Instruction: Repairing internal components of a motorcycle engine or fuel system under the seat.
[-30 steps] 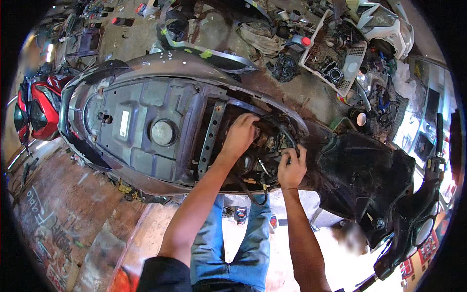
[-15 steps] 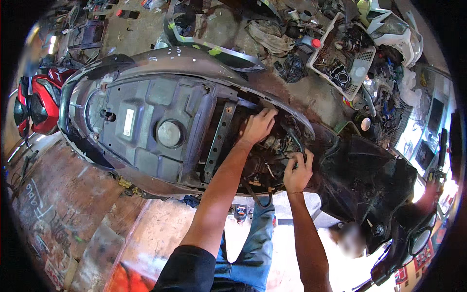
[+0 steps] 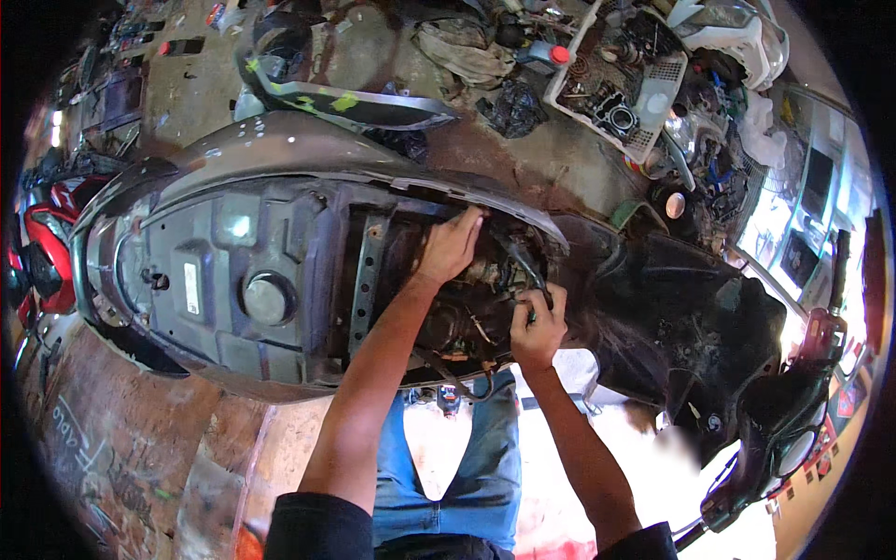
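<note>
In the scooter's open bay [image 3: 453,322], right hand [image 3: 539,329] is pinching the black hose [image 3: 528,263], fingers curled round it; left hand [image 3: 450,249] is resting by the body rim [image 3: 525,216], fingertips buried, can't tell its grip. Blind tugging could be kinking the hose.

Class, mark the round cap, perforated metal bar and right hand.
Round cap [image 3: 267,299], head view: middle of its top.
Perforated metal bar [image 3: 367,274], head view: face between holes.
Right hand [image 3: 538,330], head view: back of hand.
</note>
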`<state>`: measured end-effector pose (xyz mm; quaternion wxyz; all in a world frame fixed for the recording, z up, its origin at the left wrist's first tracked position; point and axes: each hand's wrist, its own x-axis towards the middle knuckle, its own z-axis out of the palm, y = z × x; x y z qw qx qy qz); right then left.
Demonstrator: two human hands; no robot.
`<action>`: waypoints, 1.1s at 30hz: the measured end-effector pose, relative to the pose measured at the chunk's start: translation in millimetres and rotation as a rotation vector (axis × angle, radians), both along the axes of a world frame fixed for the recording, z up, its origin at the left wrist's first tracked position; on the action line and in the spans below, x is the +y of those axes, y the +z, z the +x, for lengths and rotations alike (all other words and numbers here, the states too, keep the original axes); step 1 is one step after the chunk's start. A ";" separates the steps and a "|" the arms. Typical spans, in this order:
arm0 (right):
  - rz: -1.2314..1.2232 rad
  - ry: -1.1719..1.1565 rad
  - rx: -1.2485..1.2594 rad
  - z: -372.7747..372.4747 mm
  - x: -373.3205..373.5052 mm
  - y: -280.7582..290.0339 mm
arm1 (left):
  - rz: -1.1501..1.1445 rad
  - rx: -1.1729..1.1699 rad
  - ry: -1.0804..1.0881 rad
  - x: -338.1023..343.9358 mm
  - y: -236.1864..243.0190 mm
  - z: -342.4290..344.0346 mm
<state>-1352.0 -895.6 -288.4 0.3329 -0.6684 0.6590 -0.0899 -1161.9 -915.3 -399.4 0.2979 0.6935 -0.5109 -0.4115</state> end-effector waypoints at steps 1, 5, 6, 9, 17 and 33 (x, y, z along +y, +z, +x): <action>-0.002 -0.010 0.013 -2.8 0.8 -1.8 | -0.002 0.013 -0.010 -0.5 -1.3 -2.4; -0.083 -0.002 0.015 2.0 0.5 -11.5 | 0.148 -0.044 -0.027 3.8 -14.0 4.5; -0.075 -0.009 -0.012 2.1 -1.6 -7.8 | 0.176 -0.036 -0.013 2.2 -9.7 2.7; -0.097 0.005 -0.035 -3.8 -1.5 -7.8 | 0.191 -0.034 -0.005 1.2 -1.1 -3.5; -0.034 -0.068 -0.110 1.1 -6.6 -2.9 | 0.168 -0.102 0.054 2.0 -6.2 -7.1; -0.016 -0.091 -0.134 -2.3 -6.0 1.8 | 0.194 -0.052 0.155 0.1 0.3 -14.2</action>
